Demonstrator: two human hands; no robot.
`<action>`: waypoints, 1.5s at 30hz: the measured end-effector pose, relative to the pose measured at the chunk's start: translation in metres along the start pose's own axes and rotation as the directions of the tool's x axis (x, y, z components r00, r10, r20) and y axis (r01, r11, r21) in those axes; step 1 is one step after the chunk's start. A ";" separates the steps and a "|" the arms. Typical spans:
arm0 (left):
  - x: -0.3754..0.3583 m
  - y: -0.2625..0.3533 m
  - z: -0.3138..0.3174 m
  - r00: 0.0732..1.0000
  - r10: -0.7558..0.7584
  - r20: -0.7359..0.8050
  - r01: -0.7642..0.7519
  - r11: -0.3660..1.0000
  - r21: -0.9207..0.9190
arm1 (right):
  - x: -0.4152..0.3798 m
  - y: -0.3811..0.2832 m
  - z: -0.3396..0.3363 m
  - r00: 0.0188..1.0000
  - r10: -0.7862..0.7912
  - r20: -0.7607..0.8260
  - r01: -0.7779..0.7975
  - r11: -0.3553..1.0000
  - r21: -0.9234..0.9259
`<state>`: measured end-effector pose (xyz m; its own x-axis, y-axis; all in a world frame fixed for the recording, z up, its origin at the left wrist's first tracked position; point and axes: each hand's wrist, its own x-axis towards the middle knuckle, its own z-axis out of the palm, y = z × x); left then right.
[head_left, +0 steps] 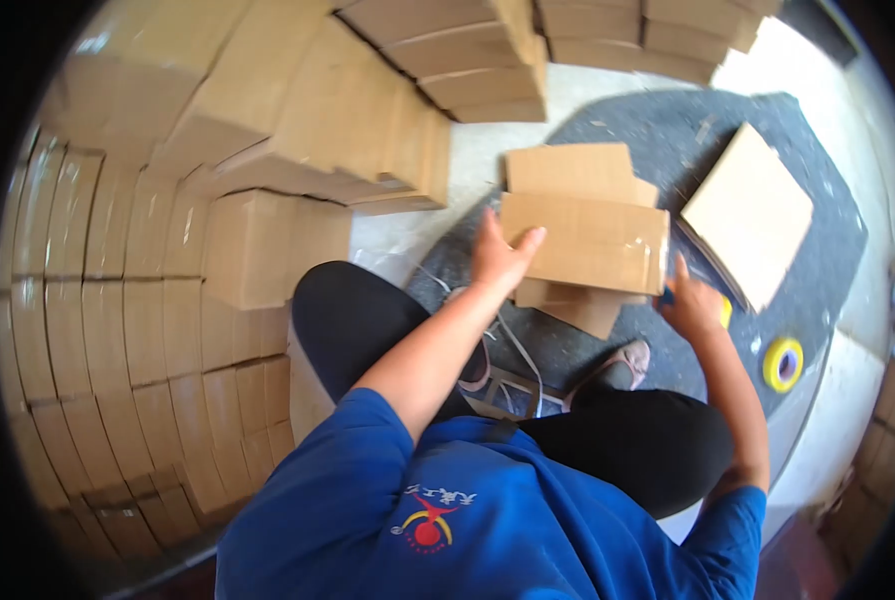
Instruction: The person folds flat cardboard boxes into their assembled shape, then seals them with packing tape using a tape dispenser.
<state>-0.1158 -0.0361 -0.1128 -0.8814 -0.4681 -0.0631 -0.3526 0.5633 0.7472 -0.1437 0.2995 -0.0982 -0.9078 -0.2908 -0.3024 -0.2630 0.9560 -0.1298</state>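
A cardboard box point(587, 240) lies on its side in front of me, with flaps spread out at its far and near sides. My left hand point(502, 255) rests against the box's left end, thumb and fingers apart. At the right end is my right hand point(692, 300), its fingers wrapped round a tape dispenser point(669, 296) with a blue part, mostly hidden by the hand. Yellow shows just right of that hand. Clear tape glints along the box's right end.
Flat folded cardboard point(752, 215) lies on the dark mat point(827, 240) at the right. A yellow tape roll point(782, 364) sits near the mat's right edge. Stacked cartons point(167, 220) rise at the left, and more cartons point(457, 60) stand at the back.
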 end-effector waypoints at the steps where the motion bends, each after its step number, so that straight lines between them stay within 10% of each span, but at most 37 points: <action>1: 0.000 0.010 -0.013 0.956 -0.162 0.243 0.215 0.955 -0.206 | -0.004 0.003 -0.014 0.990 -0.040 0.137 0.044 0.999 -0.027; 6: -0.009 -0.011 -0.004 0.924 -0.173 0.342 0.316 0.847 -0.426 | -0.021 -0.031 -0.094 0.870 -0.128 0.477 -0.104 0.896 0.432; 13: -0.036 0.046 -0.078 0.895 -0.305 0.326 0.432 0.777 -0.458 | -0.045 -0.071 -0.160 0.978 -0.116 0.175 0.002 0.838 0.545; 15: -0.052 0.063 -0.109 0.930 -0.272 0.248 0.368 0.728 -0.579 | -0.063 -0.097 -0.200 0.994 -0.099 0.042 0.080 0.945 0.318; 21: -0.126 0.085 -0.262 0.995 0.084 0.052 0.043 0.103 -0.994 | -0.151 -0.207 -0.289 0.869 -0.225 -0.441 0.407 0.830 0.380; 27: -0.186 0.026 -0.366 0.739 0.107 -0.665 -0.673 0.172 -0.720 | -0.193 -0.323 -0.305 0.645 -0.457 -0.612 0.730 0.605 0.318; 32: -0.181 -0.051 -0.428 0.474 0.099 -0.875 -0.781 0.507 -0.365 | -0.132 -0.439 -0.301 0.572 -0.722 -0.389 0.819 0.527 0.226; 36: -0.139 -0.108 -0.445 0.334 0.112 -0.936 -0.631 0.765 -0.133 | -0.060 -0.521 -0.250 0.621 -0.671 -0.404 0.779 0.471 0.414; 42: -0.060 -0.214 -0.424 0.475 -0.030 -0.880 -0.015 0.999 -0.042 | -0.049 -0.467 -0.251 0.696 -0.627 -0.350 0.717 0.586 0.377; 45: -0.034 -0.226 -0.411 0.509 -0.150 -0.847 0.024 0.987 -0.161 | -0.050 -0.408 -0.261 0.781 -0.507 -0.366 0.623 0.590 0.513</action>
<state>0.1232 -0.4274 -0.0075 -0.1297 -0.9001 0.4160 -0.3188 0.4351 0.8420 -0.0763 -0.0664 0.2162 -0.6950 -0.6974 0.1750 -0.5532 0.3632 -0.7497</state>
